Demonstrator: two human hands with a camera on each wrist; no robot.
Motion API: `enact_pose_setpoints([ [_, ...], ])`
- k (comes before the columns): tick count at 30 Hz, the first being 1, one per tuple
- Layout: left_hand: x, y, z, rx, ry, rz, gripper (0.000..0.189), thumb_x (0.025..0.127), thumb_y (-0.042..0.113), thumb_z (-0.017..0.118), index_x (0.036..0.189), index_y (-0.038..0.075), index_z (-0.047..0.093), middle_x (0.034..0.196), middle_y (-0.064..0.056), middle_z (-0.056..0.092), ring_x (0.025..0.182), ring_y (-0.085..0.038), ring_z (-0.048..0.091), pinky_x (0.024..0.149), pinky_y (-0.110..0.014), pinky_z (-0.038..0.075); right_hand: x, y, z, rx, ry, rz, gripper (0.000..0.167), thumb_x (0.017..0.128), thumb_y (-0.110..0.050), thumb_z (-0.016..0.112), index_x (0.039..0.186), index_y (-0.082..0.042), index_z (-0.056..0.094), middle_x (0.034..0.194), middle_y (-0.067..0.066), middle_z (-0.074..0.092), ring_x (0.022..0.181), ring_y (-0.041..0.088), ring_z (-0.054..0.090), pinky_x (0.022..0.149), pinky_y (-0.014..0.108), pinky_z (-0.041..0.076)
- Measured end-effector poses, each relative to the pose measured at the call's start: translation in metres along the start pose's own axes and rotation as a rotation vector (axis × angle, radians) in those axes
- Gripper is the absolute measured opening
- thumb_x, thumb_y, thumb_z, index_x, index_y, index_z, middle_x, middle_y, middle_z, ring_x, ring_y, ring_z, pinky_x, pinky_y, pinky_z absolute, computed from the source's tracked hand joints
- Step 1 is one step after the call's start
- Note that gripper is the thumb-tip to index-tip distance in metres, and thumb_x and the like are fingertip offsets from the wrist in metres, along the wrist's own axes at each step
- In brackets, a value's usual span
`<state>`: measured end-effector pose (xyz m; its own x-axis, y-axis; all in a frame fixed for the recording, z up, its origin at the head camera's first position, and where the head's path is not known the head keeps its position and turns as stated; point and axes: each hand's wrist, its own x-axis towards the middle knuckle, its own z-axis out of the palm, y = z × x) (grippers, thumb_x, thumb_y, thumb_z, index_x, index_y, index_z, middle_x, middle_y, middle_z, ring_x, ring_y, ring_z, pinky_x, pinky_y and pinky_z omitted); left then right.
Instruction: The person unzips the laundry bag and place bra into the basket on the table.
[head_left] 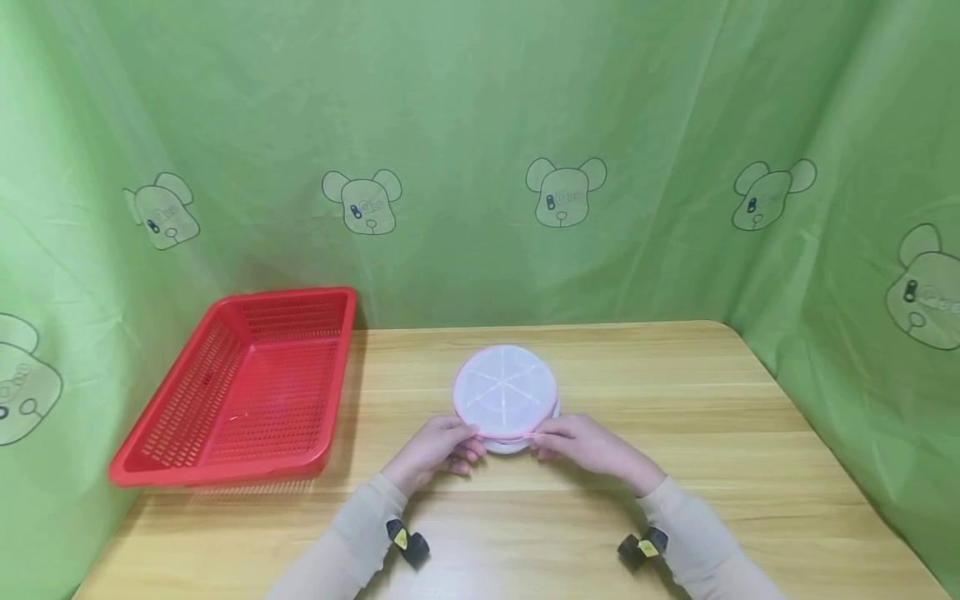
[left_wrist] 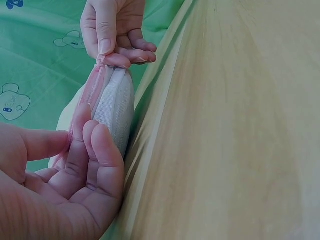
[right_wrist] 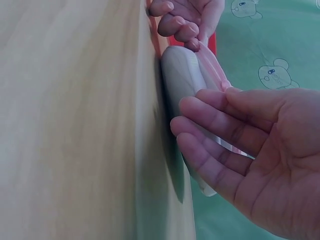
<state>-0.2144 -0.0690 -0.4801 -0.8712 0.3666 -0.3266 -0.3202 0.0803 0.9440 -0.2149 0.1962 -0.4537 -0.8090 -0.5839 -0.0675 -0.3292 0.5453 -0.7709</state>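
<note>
A round white zippered pouch (head_left: 504, 390) with pink trim and pale seam lines crossing its top lies on the table in the head view. My left hand (head_left: 442, 446) pinches the pink edge at the pouch's near left side between thumb and forefinger. On the near right side, my right hand (head_left: 576, 443) pinches the small pink zipper pull (left_wrist: 100, 59) between thumb and fingertip. Its other fingers lie along the pouch's side in the right wrist view. The pale lower side of the pouch (left_wrist: 116, 107) bulges below the pink zipper in the left wrist view. What is inside is hidden.
A red perforated plastic basket (head_left: 330, 400) stands on the left part of the wooden table (head_left: 675, 375). Green curtains (head_left: 465, 100) printed with bear heads hang behind the table and at both sides.
</note>
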Motion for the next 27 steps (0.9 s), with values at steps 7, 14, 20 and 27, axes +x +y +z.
enact_pose_setpoints([
  [7, 0.000, 0.000, 0.000, 0.001, 0.000, -0.006, 0.025, 0.099, 0.018, 0.052, 0.102, -0.005, 0.063, 0.073, 0.002, 0.067, 0.064, -0.007, 0.060, 0.055, -0.020, 0.055, -0.001, 0.000, -0.004, -0.048, 0.016, -0.031, 0.027, 0.100, -0.024, 0.053, 0.098, -0.006, 0.072, 0.086, 0.007, 0.073, 0.082, 0.016, 0.068, 0.075, 0.021, 0.055],
  [14, -0.001, 0.000, 0.000, 0.003, 0.000, -0.005, 0.026, 0.099, 0.017, 0.051, 0.103, -0.005, 0.063, 0.073, 0.002, 0.067, 0.064, -0.008, 0.061, 0.055, -0.020, 0.055, -0.002, 0.000, -0.007, -0.055, -0.006, -0.033, 0.027, 0.100, -0.025, 0.052, 0.100, -0.006, 0.072, 0.087, 0.006, 0.073, 0.083, 0.018, 0.068, 0.077, 0.020, 0.054],
  [20, -0.001, 0.001, 0.000, 0.004, -0.003, 0.000, 0.027, 0.099, 0.018, 0.052, 0.104, -0.006, 0.063, 0.073, 0.001, 0.067, 0.065, -0.008, 0.061, 0.055, -0.020, 0.055, -0.004, 0.002, -0.014, -0.021, 0.007, 0.000, 0.028, 0.100, -0.024, 0.052, 0.102, -0.004, 0.071, 0.090, 0.010, 0.073, 0.085, 0.020, 0.069, 0.077, 0.022, 0.056],
  [27, -0.002, 0.002, 0.000, 0.011, -0.004, 0.000, 0.027, 0.099, 0.018, 0.052, 0.105, -0.006, 0.062, 0.075, 0.000, 0.068, 0.066, -0.008, 0.061, 0.056, -0.020, 0.056, -0.004, 0.000, -0.017, -0.018, 0.003, -0.008, 0.028, 0.100, -0.023, 0.053, 0.101, -0.003, 0.071, 0.089, 0.010, 0.073, 0.085, 0.020, 0.069, 0.078, 0.021, 0.056],
])
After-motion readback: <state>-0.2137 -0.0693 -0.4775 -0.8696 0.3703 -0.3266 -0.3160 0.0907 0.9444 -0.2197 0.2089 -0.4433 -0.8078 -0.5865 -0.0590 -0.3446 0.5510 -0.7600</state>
